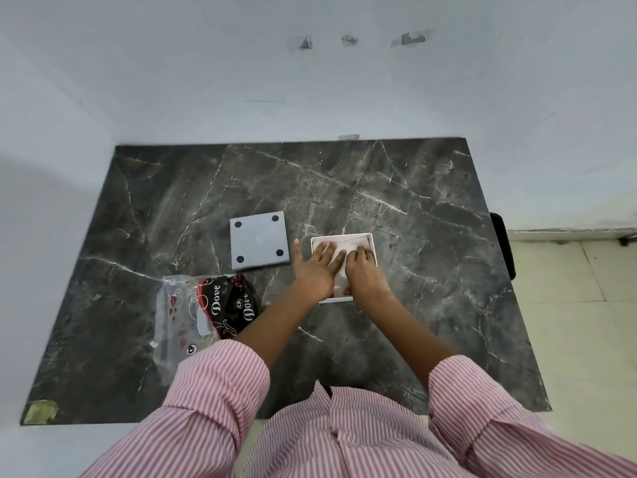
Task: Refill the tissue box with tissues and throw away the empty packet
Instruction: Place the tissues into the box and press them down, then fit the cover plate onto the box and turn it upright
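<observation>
A white square tissue box [372,240] lies with its open side up near the middle of the dark marble table [431,215]. White tissues [339,254] fill it. My left hand [315,267] lies flat on the tissues with its fingers spread. My right hand [363,270] presses on them beside it, fingers curled down into the box. The box's grey base panel [259,243], with a black pad at each corner, lies on the table just left of the box. The crumpled clear and black tissue packet [203,307] rests at the front left, beside my left forearm.
White walls close the table at the back and left. A dark object [503,243] stands against the table's right edge, over a pale tiled floor. A patch of greenish tape [41,411] marks the front left corner.
</observation>
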